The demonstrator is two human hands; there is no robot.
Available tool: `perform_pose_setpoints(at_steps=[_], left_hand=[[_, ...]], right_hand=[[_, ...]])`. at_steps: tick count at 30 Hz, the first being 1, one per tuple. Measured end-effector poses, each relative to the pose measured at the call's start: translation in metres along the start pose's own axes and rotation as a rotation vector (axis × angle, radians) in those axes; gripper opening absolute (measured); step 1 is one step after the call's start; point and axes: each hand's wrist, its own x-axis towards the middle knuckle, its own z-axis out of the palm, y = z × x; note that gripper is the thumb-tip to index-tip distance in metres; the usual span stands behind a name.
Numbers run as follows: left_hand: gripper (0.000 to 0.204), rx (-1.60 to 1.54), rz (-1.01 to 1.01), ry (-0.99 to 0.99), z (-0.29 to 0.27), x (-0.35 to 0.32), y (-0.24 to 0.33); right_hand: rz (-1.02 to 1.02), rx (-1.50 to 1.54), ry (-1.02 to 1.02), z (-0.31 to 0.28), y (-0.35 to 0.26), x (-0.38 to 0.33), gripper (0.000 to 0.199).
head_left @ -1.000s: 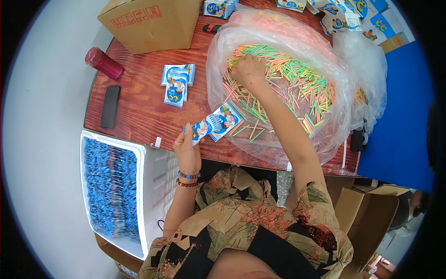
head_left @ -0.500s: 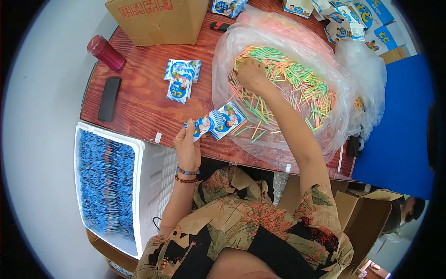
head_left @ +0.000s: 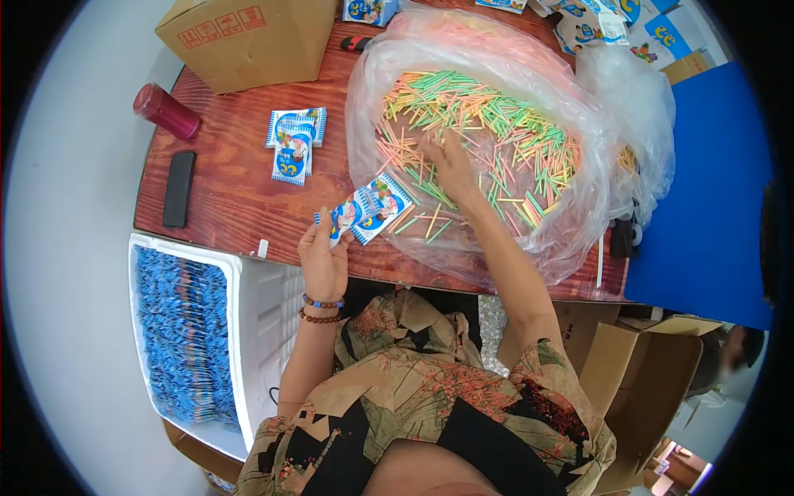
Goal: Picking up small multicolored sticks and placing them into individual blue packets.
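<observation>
My left hand is closed on blue-and-white printed packets, pinching them at their near left end. They overlap in a short fan, and the far packet lies against the edge of a large clear plastic bag. Inside that opened bag is a spread of thin pink, yellow and green sticks. Over a barer patch among the sticks, my right hand has its fingers apart, with nothing visible in them. A small pile of similar packets lies on the table to the left.
On the red-brown wooden table stand a cardboard box and a dark red cup; a black phone-like slab lies nearby. A white foam box full of blue packets is at lower left. An open carton sits at lower right.
My right hand has drawn back from the sticks at the bag's far left, toward me and rightward, and its fingers have spread. My left hand keeps its packets. The whole view has shifted slightly.
</observation>
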Motion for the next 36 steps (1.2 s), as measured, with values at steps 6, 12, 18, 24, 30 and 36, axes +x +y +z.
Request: perform_pose_setpoints(at_steps=[6,12,18,24,30,36], left_hand=[[0.020,-0.007,0.004,-0.038,0.003,0.001,-0.004],[0.024,-0.020,-0.007,-0.045,0.019,0.007,-0.010],[0.026,0.016,0.009,-0.087,0.033,0.008,-0.019],[0.027,-0.015,0.051,-0.112,0.041,0.001,-0.015],[0.023,-0.146,0.132,-0.081,0.040,0.002,-0.016],[0.028,-0.118,0.152,-0.182,0.028,0.009,-0.016]], right_hand=[[-0.139,-0.462,-0.004,0.003,0.012,-0.007,0.025],[0.039,0.828,0.084,-0.001,-0.073,-0.020,0.017],[-0.108,1.317,0.157,0.020,-0.118,-0.038,0.015],[-0.012,1.268,0.312,0.043,-0.148,-0.052,0.015],[0.119,1.214,0.290,0.055,-0.150,-0.063,0.016],[0.017,0.710,0.087,0.064,-0.142,-0.069,0.031]])
